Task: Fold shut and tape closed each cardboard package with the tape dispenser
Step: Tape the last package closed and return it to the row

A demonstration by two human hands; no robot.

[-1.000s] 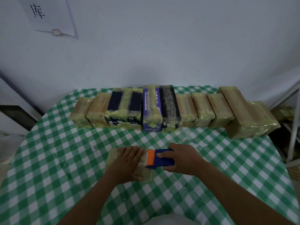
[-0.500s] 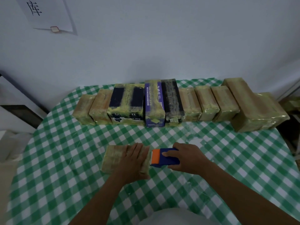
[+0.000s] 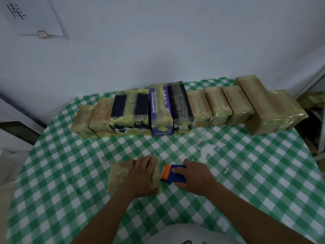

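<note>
A small tan cardboard package (image 3: 119, 176) wrapped in yellowish tape lies on the green checked tablecloth (image 3: 246, 173) near me. My left hand (image 3: 141, 175) presses flat on its right half, fingers straight and pointing away. My right hand (image 3: 195, 178) grips a blue tape dispenser with an orange front (image 3: 171, 174). The dispenser's orange end sits against the package's right end, low near the cloth.
A row of several taped packages (image 3: 218, 106) stands along the table's far side, among them a purple box (image 3: 161, 111) and dark boxes (image 3: 130, 110). A larger tan package (image 3: 263, 106) lies at the far right. A wall rises behind; a paper sheet (image 3: 33, 16) hangs top left.
The dispenser has slid right, from on top of the package to its right end. My left hand stays pressed on the package. The camera view tilted slightly down.
</note>
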